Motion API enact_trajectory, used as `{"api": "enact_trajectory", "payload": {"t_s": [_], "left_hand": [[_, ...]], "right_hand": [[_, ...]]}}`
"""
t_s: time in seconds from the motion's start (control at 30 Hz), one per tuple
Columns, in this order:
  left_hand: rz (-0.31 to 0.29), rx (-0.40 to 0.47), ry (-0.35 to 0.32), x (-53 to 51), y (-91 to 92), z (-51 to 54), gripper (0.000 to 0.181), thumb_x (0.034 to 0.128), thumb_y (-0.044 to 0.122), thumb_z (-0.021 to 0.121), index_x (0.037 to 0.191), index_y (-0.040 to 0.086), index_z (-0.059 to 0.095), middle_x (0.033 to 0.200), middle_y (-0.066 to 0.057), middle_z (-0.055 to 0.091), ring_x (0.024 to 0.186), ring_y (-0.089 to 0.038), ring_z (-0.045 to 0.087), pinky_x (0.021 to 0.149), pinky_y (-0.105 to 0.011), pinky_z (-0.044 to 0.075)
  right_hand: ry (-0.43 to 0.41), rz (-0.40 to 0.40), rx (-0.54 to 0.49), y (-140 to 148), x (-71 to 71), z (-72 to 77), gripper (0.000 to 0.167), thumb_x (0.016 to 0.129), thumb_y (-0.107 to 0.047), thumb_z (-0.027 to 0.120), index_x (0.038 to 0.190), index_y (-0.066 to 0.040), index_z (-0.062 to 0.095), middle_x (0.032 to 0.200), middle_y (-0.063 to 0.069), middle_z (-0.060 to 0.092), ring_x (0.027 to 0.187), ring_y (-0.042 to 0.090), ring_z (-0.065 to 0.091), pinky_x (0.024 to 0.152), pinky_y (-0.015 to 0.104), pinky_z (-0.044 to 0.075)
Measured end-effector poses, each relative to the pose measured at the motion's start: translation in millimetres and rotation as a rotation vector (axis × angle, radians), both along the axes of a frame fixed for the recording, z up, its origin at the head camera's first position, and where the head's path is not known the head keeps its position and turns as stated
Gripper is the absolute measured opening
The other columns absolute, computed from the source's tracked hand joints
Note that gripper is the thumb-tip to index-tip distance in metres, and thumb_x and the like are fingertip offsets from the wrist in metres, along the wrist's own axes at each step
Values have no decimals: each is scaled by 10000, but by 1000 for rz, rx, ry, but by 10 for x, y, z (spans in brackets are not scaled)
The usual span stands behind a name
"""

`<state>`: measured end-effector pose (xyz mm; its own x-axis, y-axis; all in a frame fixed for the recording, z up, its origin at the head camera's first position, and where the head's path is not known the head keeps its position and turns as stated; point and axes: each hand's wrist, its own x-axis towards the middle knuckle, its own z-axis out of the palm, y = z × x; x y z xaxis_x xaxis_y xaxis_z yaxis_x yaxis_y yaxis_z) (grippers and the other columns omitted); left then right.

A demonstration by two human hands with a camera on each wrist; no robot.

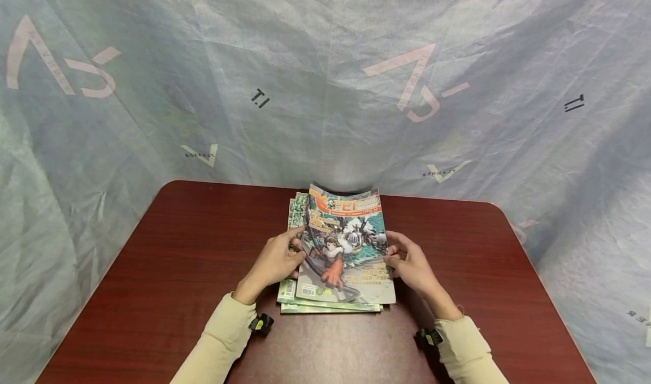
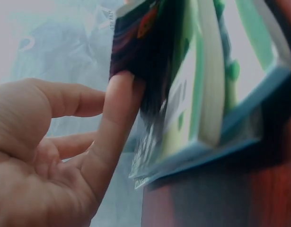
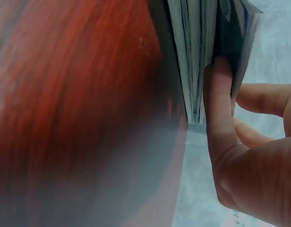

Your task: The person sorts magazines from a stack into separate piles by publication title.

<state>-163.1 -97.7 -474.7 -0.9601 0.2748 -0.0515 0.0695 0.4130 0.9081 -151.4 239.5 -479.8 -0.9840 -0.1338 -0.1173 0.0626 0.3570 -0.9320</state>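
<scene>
lower magazines [image 1: 287, 292] were mostly hidden under the top magazine [image 1: 351, 248]; its finer print was too small to read. sleeves [image 1: 218, 333] and worktop [image 1: 152, 271] were cut off by the head view's bottom edge. worktop blurred in both wrist views.

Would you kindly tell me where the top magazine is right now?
In the head view, the top magazine is just right of centre, between the left hand and right hand, over the green-covered stack.

From afar I see a creased silver-grey printed fabric sheet [image 1: 325, 90] spanning nine to three o'clock around a round-cornered red-brown wood-grain table [image 1: 163, 293], pale glare [image 1: 330, 344] at six.
</scene>
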Motion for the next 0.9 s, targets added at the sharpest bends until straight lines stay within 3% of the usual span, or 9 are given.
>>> {"api": "enact_trajectory", "payload": {"t_s": [0.43,0.67,0.9], "left_hand": [[-8,107,-22,88,191,-3,691,1006,-108,665,1661,-22,463,1106,-121,637,607,-157,686,512,-359,607],[0,148,-12,121,324,-16,692,1013,-108,661,1668,0,465,1155,-148,657,573,-160,674,466,-306,547],[-20,184,18,154,456,-7,681,1017,-103,665,1662,-8,470,1139,-154,657,572,-150,671,491,-310,574]], "right_hand": [[-55,-57,-37,221,104,-1,623,1083,24,633,1677,-40,456,1270,254,693,929,158,680,706,325,618],[-65,-82,-89,404,150,24,628,1092,-8,645,1687,-74,451,1193,104,706,932,100,664,730,299,601],[-27,-79,-123,570,220,64,611,1098,14,630,1678,-45,446,1109,-20,682,826,85,571,664,258,475]]}}
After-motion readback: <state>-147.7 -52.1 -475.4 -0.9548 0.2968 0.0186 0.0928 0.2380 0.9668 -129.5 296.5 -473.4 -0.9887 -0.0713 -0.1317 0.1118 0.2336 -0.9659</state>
